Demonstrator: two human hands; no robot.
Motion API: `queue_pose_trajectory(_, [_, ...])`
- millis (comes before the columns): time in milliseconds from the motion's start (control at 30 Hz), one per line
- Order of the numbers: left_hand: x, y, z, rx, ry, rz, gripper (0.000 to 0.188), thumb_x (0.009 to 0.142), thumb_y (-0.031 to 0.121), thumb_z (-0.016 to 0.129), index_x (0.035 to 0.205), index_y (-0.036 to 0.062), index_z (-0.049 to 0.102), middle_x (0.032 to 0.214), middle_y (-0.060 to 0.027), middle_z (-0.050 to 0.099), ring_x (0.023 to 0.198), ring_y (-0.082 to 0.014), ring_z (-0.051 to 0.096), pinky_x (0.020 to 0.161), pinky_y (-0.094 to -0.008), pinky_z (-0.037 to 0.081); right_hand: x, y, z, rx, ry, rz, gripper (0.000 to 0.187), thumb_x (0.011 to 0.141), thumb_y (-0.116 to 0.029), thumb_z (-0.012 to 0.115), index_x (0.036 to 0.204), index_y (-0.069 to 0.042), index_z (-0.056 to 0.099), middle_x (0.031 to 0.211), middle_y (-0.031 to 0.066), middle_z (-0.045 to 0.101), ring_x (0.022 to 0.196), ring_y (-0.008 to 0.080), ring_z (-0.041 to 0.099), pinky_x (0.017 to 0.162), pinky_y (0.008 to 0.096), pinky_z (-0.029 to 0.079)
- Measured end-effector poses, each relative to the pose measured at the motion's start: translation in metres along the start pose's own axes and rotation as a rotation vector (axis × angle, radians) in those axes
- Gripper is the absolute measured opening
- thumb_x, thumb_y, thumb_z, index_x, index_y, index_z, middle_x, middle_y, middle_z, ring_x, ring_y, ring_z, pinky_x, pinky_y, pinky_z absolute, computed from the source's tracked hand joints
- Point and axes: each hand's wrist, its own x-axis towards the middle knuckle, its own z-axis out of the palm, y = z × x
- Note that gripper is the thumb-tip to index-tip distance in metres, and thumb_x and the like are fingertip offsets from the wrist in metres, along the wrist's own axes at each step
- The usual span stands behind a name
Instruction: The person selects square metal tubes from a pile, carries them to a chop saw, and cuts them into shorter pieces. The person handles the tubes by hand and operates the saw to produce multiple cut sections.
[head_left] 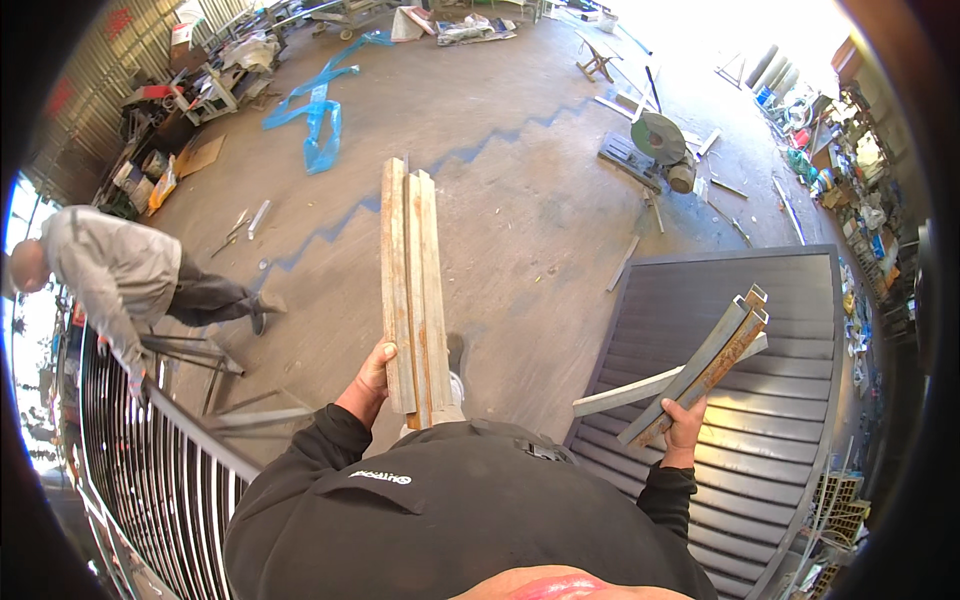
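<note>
My left hand [377,372] is closed round the near part of a bundle of long, rust-stained metal tubes [412,280], which stretch away in front of me over the floor. At the right, my right hand [684,425] grips a shorter bundle of square metal tubes [715,365], some grey and some rusty, with open hollow ends at the top. A pale metal bar [630,392] crosses behind this bundle; whether my fingers hold it too I cannot tell. Under my right hand lies a dark slatted metal panel [745,480] in a frame.
A person [130,270] bends over a dark barred metal grille [170,440] at the left. A cut-off saw [655,145] stands on the floor ahead right, with loose metal pieces round it. Blue plastic sheeting [320,110] lies ahead left. Clutter [840,170] lines the right wall.
</note>
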Motion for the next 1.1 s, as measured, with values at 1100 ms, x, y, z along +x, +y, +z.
queue_pose_trajectory(1100, [0.942,0.293,-0.018,0.046,-0.030,-0.212,0.097,0.086,0.065,0.072,0.151,-0.0028,0.050,0.138,-0.0261,0.065,0.122,-0.0413,0.069,0.105,-0.0522,0.058,0.916,-0.046,0.446,-0.214,-0.375,-0.172,0.084,0.067,-0.015,0.093,0.141,0.003,0.058,0.126,0.0089,0.067,0.119,0.0199,0.060,0.107,0.0348,0.046])
